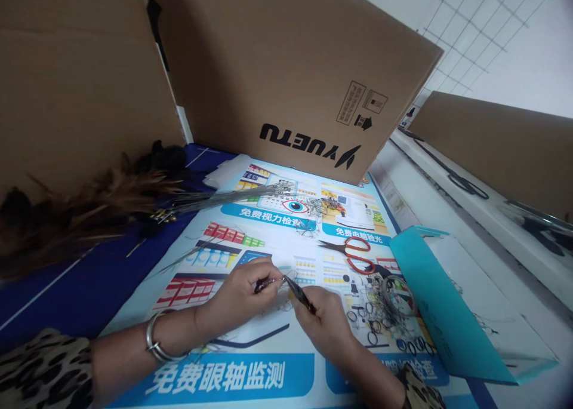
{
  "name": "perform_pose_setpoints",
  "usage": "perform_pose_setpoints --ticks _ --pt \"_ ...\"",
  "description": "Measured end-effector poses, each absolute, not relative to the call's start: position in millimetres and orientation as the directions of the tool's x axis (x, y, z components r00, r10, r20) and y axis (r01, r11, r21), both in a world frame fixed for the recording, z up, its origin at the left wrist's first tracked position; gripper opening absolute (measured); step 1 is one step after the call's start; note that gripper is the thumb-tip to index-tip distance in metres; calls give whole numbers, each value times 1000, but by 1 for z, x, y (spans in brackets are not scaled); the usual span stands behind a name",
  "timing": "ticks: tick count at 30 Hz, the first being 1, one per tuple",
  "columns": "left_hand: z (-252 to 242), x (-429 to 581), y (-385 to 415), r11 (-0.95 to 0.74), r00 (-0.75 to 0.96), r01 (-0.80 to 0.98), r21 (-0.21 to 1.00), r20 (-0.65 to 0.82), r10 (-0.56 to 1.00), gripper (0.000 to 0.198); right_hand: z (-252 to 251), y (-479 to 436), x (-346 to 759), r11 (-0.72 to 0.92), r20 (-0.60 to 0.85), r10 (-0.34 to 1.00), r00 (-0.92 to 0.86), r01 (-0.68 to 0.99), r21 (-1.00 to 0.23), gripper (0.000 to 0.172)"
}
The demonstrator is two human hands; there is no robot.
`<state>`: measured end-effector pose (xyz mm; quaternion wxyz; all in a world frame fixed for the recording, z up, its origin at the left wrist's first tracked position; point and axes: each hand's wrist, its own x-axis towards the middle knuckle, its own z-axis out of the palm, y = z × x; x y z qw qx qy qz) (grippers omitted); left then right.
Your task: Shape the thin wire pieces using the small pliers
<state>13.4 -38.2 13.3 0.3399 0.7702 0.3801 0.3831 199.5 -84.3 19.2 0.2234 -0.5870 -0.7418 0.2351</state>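
My right hand (324, 319) is closed around a pair of pliers (299, 294), dark with a bit of yellow on the handle. The jaws point up and left, and their tip meets what my left hand (255, 286) pinches. That is a small dark reddish piece (265, 284), mostly covered by the fingers, so its kind is unclear. Thin wire loops (290, 274) show just behind the jaws. To the right of my right hand lie many small rings and fittings (373, 322) and a coil of wire (398, 295).
Orange-handled scissors (356, 255) lie beyond my hands. A bundle of thin wires (228, 199) stretches across the printed sheet (210, 331). Brown feathers (111, 200) are at left, an open teal box (441, 301) at right. A tall cardboard box (277, 68) stands behind.
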Motion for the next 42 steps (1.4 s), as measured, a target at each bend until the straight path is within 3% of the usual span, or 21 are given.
perform_pose_setpoints --ticks 9,23,42 --pt "14 12 -33 -237 475 165 957 134 870 12 23 -85 201 185 -2 966 -258 697 -693 26" --pt "12 11 -34 -339 472 218 915 205 857 13 16 -88 200 262 119 965 -233 847 -463 9" --pt "14 4 -24 -19 648 124 992 -66 759 14 13 -81 217 415 145 909 -391 817 -400 6"
